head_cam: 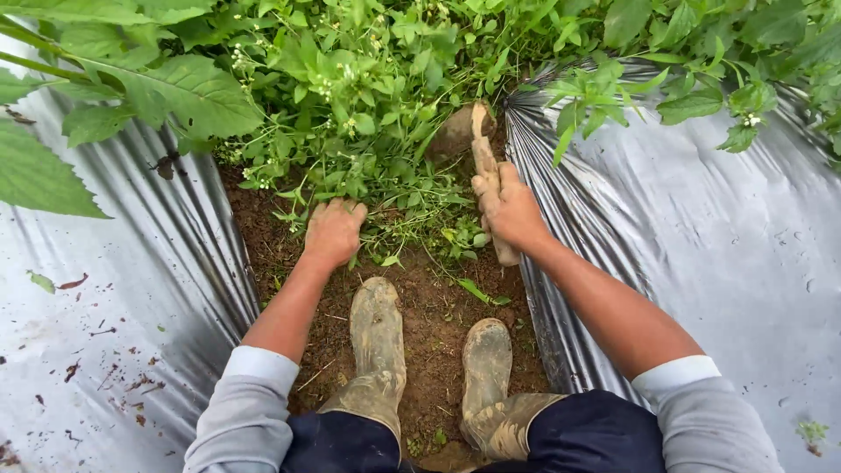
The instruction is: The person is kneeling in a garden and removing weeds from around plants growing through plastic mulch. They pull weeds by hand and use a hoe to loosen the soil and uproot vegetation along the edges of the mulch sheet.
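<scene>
My left hand (332, 229) is closed around a clump of green weeds (377, 166) at the soil line in the furrow. My right hand (510, 210) grips the wooden handle of a small hand hoe (484, 158), whose muddy blade (460, 131) is dug into the ground among the weeds just ahead. The handle's lower end sticks out below my fist. Both hands sit about a forearm's length in front of my two mud-caked rubber boots (377, 337), planted on the bare brown soil (434, 307).
Silver-black plastic mulch sheets cover the raised beds on the left (114, 289) and right (718, 236) of the narrow furrow. Tall leafy plants (175, 88) and flowering weeds crowd the far end and overhang both sheets.
</scene>
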